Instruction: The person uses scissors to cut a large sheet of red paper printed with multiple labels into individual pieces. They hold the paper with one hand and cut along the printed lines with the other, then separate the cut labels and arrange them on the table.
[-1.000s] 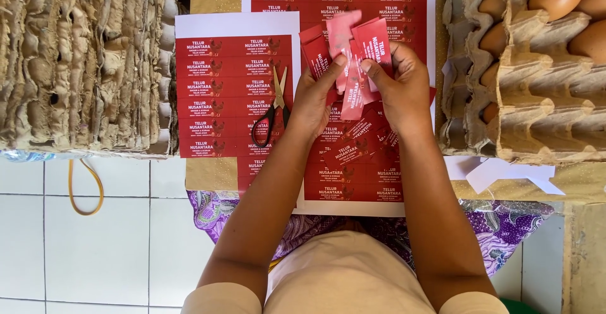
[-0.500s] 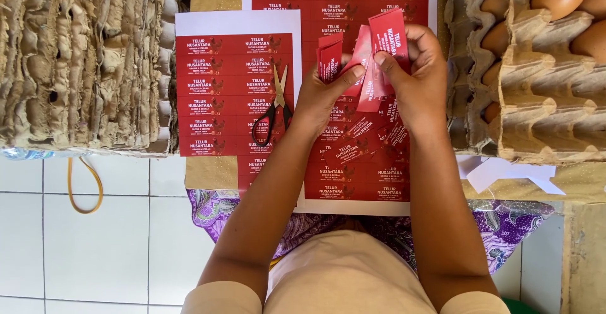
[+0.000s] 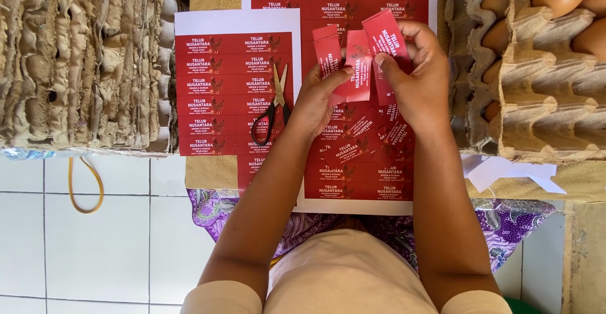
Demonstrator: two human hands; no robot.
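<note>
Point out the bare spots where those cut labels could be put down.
Bare white tile floor lies left of the knees, below the stacked egg trays, broken only by a rubber band. It is crowded ahead: printed label sheets, scissors, both hands and loose labels, with filled egg trays on the right.

Scissors (image 3: pixel 273 104) are lying on the left label sheet (image 3: pixel 214 93), beside the stacked empty trays (image 3: pixel 82 55) at far left. Both hands are hovering over the middle sheet (image 3: pixel 360 175); egg trays (image 3: pixel 536 93) are sitting at right.
</note>
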